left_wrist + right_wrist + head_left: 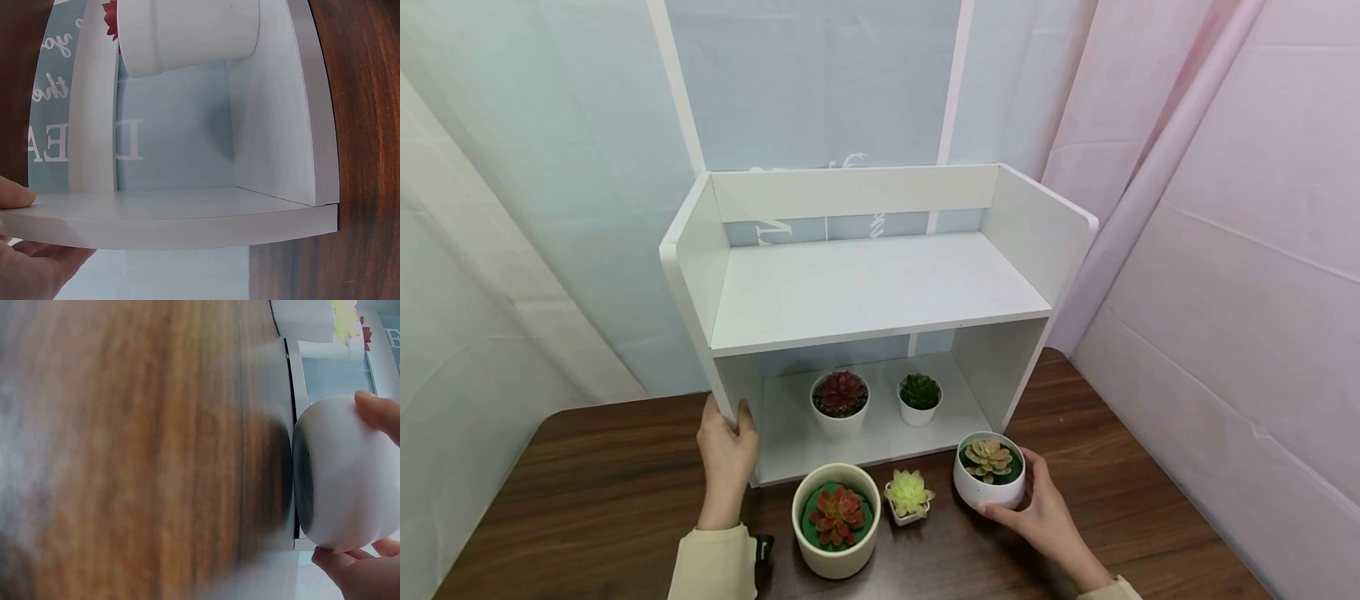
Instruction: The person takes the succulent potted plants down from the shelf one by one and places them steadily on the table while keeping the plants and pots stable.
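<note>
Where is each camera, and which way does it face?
Head: head-worn, facing forward and down at the white shelf; left hand and right hand show.
Left wrist: worn there, facing the shelf's side panel; hand partly shows.
Right wrist: worn there, facing the held white pot; hand partly shows.
Head and right wrist share that pot.

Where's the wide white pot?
Head view, right of centre: the wide white pot is in the right hand, by the front right corner of the shelf.

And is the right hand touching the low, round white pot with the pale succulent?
Touching. The head view shows the right hand gripping the low, round white pot, with its thumb pressed plainly against the pot's wall.
</note>
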{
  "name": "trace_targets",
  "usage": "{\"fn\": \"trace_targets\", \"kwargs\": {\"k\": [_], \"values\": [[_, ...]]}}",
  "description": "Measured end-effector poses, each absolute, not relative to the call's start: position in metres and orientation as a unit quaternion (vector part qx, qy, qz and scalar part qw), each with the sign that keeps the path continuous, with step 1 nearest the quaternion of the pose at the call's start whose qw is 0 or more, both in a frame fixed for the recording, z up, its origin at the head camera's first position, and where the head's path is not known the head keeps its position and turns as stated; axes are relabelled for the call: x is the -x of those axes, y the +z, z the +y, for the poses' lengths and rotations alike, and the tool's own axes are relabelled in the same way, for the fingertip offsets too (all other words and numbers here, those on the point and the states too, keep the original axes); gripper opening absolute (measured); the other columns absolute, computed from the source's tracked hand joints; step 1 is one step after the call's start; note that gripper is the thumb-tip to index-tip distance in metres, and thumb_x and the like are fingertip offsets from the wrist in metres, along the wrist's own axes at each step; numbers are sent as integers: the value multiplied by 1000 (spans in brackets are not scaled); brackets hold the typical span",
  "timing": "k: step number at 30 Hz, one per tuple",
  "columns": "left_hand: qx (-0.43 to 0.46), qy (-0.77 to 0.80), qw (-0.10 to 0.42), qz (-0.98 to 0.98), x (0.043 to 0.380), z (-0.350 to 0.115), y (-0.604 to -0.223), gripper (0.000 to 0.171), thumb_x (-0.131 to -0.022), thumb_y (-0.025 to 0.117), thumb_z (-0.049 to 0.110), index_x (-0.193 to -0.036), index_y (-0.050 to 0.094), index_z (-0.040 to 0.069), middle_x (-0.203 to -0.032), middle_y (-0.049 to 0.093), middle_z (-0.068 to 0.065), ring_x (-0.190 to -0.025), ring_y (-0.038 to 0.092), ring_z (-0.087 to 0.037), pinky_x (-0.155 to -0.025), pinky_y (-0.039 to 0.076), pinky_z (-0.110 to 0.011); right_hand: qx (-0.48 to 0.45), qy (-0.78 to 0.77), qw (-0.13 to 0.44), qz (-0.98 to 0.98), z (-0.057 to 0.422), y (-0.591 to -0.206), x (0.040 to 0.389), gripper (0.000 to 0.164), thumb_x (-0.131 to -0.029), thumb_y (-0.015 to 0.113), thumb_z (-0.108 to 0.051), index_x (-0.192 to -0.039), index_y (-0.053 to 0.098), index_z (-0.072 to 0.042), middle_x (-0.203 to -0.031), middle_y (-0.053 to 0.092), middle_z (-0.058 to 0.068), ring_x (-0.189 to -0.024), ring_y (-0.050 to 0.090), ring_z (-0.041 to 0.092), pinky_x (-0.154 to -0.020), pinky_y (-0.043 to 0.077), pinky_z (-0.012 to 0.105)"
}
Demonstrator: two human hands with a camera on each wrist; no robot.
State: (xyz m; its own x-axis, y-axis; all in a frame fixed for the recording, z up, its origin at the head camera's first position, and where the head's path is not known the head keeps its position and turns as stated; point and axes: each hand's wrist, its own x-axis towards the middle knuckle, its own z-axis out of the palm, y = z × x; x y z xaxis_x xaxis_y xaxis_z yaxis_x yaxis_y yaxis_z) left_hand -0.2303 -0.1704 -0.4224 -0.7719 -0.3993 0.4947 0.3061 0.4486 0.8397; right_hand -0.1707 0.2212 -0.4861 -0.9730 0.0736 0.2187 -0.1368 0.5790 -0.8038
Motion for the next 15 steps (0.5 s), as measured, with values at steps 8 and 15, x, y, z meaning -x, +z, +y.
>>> {"fn": "trace_targets", "kwargs": {"k": [8, 15], "values": [[-32, -528, 331, -781, 230, -170, -422, 34, -94, 47, -4, -126, 47, -15, -119, 54, -35, -110, 54, -53, -80, 46, -67, 9, 417, 116, -901, 219, -482, 170, 96, -60, 92, -21, -131, 33, 6, -123, 55, 25, -114, 53, 31, -89, 42, 12], [-31, -527, 333, -782, 230, -170, -421, 34, -93, 47, -5, -126, 47, -15, -119, 54, -35, -110, 54, -53, -80, 46, -67, 12, 380, 122, -917, 220, -483, 169, 99, -58, 92, -25, -130, 33, 6, -123, 55, 27, -113, 55, 36, -90, 47, 40]]}}
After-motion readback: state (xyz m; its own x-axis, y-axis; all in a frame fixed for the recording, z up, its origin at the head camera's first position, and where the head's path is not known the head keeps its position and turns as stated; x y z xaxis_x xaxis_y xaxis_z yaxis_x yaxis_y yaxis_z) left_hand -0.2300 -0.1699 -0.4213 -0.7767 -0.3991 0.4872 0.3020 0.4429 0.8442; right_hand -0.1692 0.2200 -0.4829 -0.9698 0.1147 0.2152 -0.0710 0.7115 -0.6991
